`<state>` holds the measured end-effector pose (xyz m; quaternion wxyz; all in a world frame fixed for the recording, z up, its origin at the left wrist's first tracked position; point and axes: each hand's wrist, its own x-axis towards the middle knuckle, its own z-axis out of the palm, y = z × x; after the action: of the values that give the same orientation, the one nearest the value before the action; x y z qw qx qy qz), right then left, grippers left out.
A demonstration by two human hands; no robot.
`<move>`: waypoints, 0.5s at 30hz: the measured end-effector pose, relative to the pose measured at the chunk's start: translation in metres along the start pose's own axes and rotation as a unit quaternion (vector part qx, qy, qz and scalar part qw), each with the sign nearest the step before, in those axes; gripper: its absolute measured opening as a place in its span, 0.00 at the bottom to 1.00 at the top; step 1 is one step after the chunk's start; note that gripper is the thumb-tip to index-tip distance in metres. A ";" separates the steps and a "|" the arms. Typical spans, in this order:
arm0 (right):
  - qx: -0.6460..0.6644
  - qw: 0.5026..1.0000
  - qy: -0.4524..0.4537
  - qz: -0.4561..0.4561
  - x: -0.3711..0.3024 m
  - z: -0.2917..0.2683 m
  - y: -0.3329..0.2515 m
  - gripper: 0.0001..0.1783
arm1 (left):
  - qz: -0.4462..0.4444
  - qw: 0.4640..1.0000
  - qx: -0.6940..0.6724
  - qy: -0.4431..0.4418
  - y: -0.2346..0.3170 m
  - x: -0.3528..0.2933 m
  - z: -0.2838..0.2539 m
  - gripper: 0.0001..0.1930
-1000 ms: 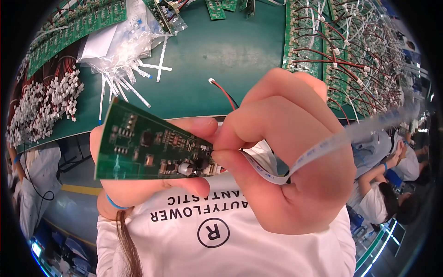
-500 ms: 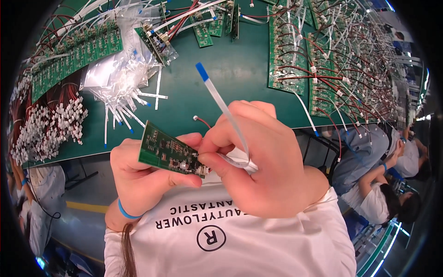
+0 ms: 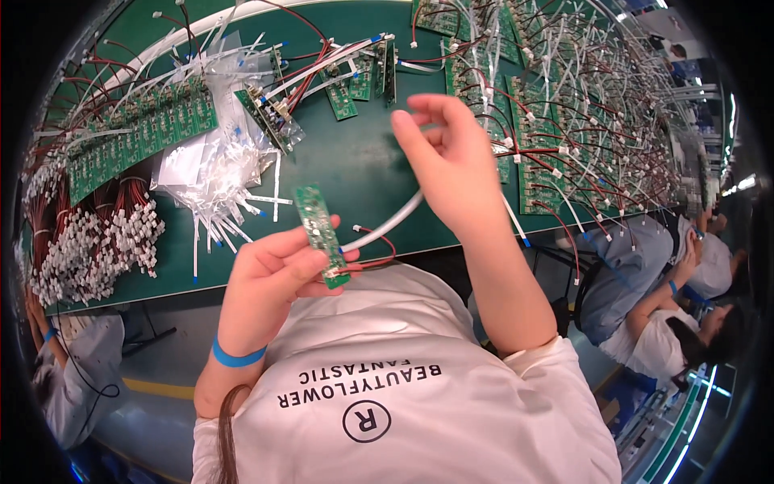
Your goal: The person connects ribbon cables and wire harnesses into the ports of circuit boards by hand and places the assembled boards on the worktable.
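My left hand is closed on a small green circuit board, thumb on its face and fingers behind it. The board stands on end, its solder side showing. From its lower part a white flat ribbon cable curves up to the right and passes out of sight behind my right hand. A thin red and dark wire lead with a small white plug also loops off the board. Raised over the table, my right hand has its fingers and thumb apart with nothing visible between them.
The green table bears a plastic bag of white ribbon cables and bundled white-plugged wires at left. Joined boards stand behind these. Several wired board panels fill the right; loose boards lie farther back. People sit at both sides.
My right hand has left the ribbon cable at the board and moved up and away, opening. My left hand has turned the board upright and shows its other face.
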<state>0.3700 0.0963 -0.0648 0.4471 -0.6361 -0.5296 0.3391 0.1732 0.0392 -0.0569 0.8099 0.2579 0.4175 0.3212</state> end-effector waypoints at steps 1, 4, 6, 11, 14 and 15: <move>0.001 1.000 0.004 -0.002 0.010 0.008 0.008 0.17 | 0.001 1.000 0.003 -0.003 -0.001 0.002 0.000 0.21; -0.196 0.965 0.129 -0.116 0.038 0.021 0.025 0.19 | -0.006 0.987 0.163 -0.015 -0.003 0.013 0.004 0.24; -0.252 0.954 0.121 -0.105 0.052 0.023 0.030 0.18 | 0.025 0.986 0.163 -0.001 -0.005 0.020 0.009 0.25; -0.243 0.967 0.054 -0.053 0.053 0.013 0.019 0.13 | 0.102 0.968 0.219 0.064 -0.007 0.026 0.009 0.23; -0.255 0.961 0.066 -0.090 0.022 0.007 0.003 0.10 | 0.112 0.973 0.187 0.075 -0.011 0.029 0.002 0.21; -0.277 0.950 0.080 -0.120 0.009 0.003 -0.004 0.08 | 0.111 0.973 0.186 0.076 -0.011 0.029 0.003 0.21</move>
<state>0.3675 0.1056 -0.0614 0.3313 -0.6921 -0.6374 0.0706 0.1916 0.0527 -0.0779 0.6730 0.4235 0.4991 0.3444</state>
